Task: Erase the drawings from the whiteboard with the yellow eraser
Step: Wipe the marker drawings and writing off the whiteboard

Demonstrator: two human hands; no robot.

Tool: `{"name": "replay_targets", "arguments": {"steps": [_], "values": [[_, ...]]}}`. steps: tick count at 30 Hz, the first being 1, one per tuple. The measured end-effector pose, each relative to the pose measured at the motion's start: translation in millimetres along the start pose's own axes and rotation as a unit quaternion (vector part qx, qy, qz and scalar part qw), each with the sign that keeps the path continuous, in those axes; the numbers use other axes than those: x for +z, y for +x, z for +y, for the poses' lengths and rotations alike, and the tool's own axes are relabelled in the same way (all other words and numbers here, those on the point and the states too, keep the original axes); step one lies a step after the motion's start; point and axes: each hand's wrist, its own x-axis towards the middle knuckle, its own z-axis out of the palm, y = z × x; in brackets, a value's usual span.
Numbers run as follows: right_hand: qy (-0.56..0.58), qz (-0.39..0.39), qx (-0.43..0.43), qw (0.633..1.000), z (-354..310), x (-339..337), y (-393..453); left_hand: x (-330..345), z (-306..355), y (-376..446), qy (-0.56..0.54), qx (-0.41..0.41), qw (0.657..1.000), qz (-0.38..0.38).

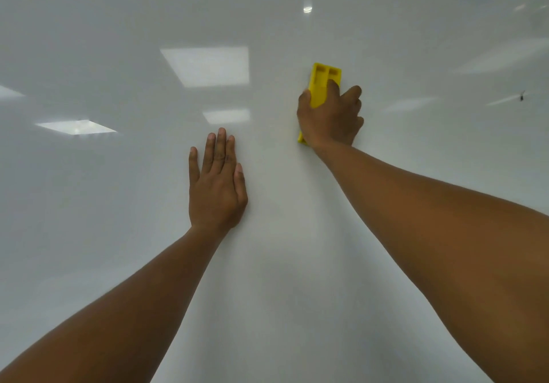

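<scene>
While ceiling-light reflections (pixel 208 66) glare across the whiteboard (pixel 416 41), a small dark mark (pixel 522 96) sits far right; your left hand (pixel 218 186) lies flat, fingers straight, on the board. Your right hand (pixel 329 118) grips the yellow eraser (pixel 323 82), pressed against the board, its top end clear of your fingers.

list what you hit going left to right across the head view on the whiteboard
bright ceiling-light reflection → left hand flat on the whiteboard → yellow eraser gripped by the right hand → small dark mark near the right edge
</scene>
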Motion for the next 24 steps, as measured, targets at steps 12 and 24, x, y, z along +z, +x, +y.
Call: {"name": "replay_targets", "arguments": {"steps": [12,24], "values": [[-0.125,-0.030,-0.340,0.932,40,-4,-38,-1,0,-1,-0.007,-0.001,1.000,0.002],[-0.085,0.027,-0.071,0.994,95,-16,-42,-1,3,-4,-0.011,-0.015,1.000,0.004]]}}
